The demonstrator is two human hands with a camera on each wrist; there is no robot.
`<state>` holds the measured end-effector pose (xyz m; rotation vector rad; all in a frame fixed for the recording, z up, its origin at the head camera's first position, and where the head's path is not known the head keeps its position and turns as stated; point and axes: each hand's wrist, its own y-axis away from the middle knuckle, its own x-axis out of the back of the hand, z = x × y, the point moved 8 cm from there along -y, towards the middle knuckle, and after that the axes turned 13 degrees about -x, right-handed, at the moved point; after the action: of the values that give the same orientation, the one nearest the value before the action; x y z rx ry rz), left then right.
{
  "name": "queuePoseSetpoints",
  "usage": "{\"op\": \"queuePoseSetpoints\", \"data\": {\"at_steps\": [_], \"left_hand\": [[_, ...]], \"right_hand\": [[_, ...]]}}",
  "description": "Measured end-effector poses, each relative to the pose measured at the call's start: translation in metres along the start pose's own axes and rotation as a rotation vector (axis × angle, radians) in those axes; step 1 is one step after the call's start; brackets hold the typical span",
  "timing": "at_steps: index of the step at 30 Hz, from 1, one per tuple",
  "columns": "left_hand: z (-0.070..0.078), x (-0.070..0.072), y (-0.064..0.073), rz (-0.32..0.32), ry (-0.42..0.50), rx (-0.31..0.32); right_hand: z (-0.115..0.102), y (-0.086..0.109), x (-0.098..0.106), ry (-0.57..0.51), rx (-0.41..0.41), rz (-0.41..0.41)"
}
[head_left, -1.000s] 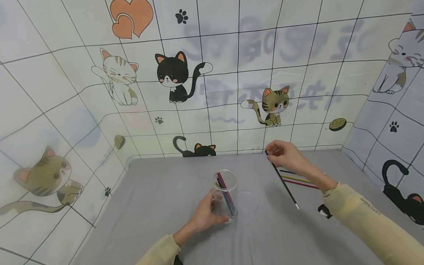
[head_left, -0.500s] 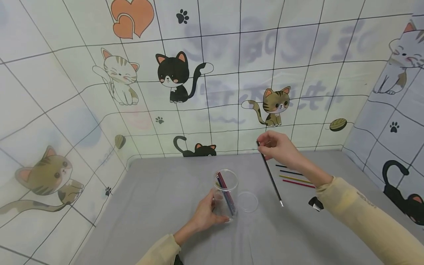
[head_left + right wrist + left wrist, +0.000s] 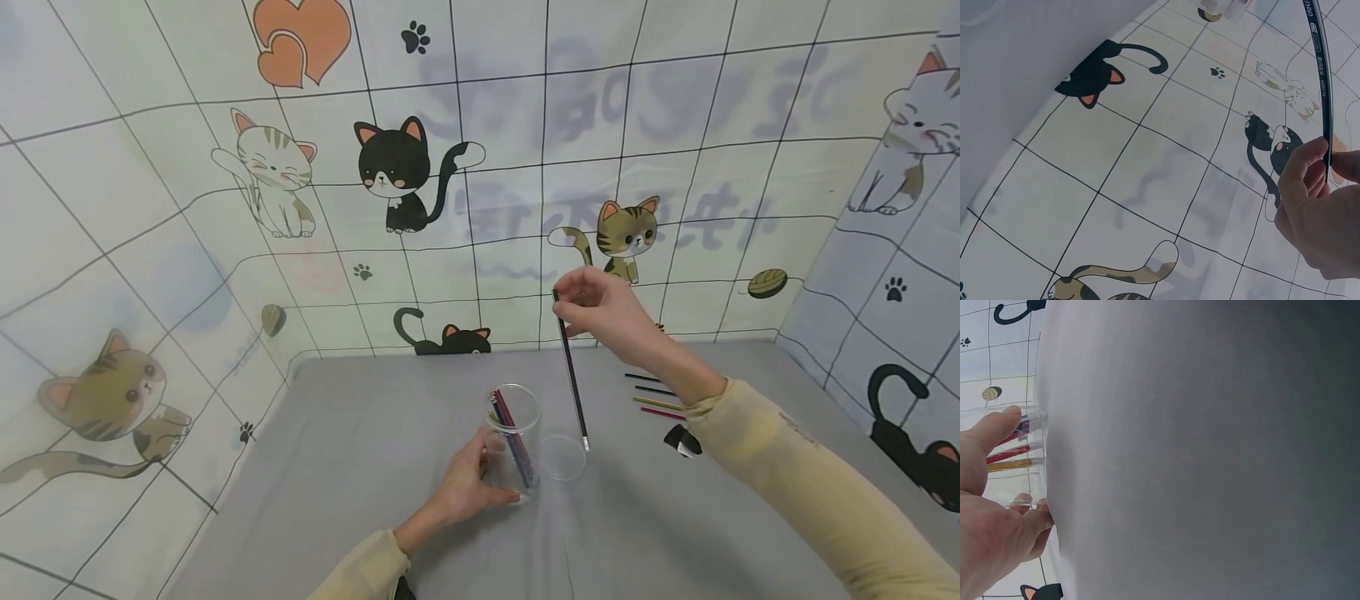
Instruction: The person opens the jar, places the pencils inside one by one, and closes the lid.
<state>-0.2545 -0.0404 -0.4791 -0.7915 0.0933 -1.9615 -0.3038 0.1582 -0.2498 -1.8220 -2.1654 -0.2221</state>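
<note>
My left hand (image 3: 463, 479) grips a clear plastic cup (image 3: 531, 418) from its left side on the grey table. Several coloured pencils (image 3: 514, 446) lean inside; red and yellow ones (image 3: 1013, 452) show through the wall in the left wrist view. Up and to the right of the cup, my right hand (image 3: 609, 315) pinches the top of a black pencil (image 3: 572, 367). That pencil hangs at a slight slant, its silvery lower end in front of the clear disc. In the right wrist view, white lettering runs along the pencil (image 3: 1321, 69), between thumb and fingers.
A clear round disc, like a lid (image 3: 562, 459), lies just right of the cup. Several pencils, including a yellow one (image 3: 658, 402), lie in a row farther right. Beside my right sleeve is a small black-and-white object (image 3: 682, 442). Cat-patterned cloth (image 3: 510, 208) surrounds the table.
My right hand has moved left and upward with the black pencil, closer to the cup. The pencil hangs more upright. The left hand and cup have stayed in place.
</note>
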Motion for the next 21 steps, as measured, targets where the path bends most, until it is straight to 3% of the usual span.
{"op": "queuePoseSetpoints", "data": {"at_steps": [12,21], "left_hand": [[-0.001,0.0,-0.001,0.009,0.009,0.022],[-0.001,0.0,-0.001,0.007,0.004,0.023]], "right_hand": [[-0.032,-0.013,-0.014,-0.085,0.111,0.072],[-0.034,-0.015,-0.021,-0.135,0.137,0.1]]}}
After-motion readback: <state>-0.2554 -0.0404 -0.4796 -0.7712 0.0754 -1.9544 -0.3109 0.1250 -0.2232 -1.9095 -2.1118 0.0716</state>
